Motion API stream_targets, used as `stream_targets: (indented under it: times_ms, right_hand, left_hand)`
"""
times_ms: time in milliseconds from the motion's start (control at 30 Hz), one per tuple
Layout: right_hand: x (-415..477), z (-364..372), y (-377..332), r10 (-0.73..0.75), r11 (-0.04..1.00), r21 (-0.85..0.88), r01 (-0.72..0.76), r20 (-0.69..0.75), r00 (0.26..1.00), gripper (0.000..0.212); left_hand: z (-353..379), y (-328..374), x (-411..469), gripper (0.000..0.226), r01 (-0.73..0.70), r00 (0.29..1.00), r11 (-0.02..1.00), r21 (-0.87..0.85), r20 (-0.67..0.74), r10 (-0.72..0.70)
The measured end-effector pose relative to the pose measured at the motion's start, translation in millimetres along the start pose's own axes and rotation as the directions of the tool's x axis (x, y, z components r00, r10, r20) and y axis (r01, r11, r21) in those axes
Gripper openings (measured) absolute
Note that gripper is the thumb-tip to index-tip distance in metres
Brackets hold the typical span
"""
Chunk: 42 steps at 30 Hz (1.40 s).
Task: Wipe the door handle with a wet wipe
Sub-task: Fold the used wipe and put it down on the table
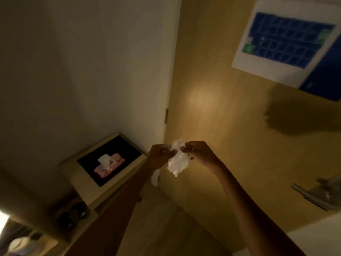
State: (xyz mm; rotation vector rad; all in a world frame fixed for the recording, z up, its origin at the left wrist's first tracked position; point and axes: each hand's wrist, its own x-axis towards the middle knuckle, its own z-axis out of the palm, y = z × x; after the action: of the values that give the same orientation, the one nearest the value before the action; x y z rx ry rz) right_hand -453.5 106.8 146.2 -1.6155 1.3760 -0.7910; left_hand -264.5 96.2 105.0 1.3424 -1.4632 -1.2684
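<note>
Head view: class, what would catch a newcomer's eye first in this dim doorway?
The white wet wipe stands out, pinched between the left hand and right hand at centre before the door. A blue poster hangs upper right; a pink wipe pack lies lower left, the metal door handle at the right edge.

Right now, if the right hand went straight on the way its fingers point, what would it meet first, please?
The right hand points leftward, pinching the wet wipe; just past it, probably the left hand, which grips the same wipe. Depth is unclear.
</note>
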Motion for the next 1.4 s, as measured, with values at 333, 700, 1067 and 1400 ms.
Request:
stream_targets:
  times_ms: [333,700,1067,1400]
  right_hand:
    - [106.6,141.3,-38.3,0.018,1.0,0.004,-0.019,0.138,0.99,0.019]
    - [224.8,228.7,-6.3,0.113,0.994,-0.034,-0.108,0.345,0.932,0.029]
    - [392.1,289.9,80.8,0.204,0.978,-0.052,-0.202,0.44,0.875,0.016]
    - [501.4,355.3,195.8,0.307,0.947,-0.161,-0.277,0.208,0.929,0.016]
  left_hand:
    - [-155.7,-61.8,19.2,0.021,0.1,0.976,0.991,0.088,-0.204,-0.08]
    - [-225.3,-147.5,70.1,0.029,0.297,0.919,0.944,0.146,-0.311,-0.242]
    - [-257.2,-244.8,204.3,0.022,0.458,0.84,0.888,0.039,-0.345,-0.418]
    - [-267.9,-376.8,324.7,0.024,0.552,0.811,0.833,0.017,-0.24,-0.533]
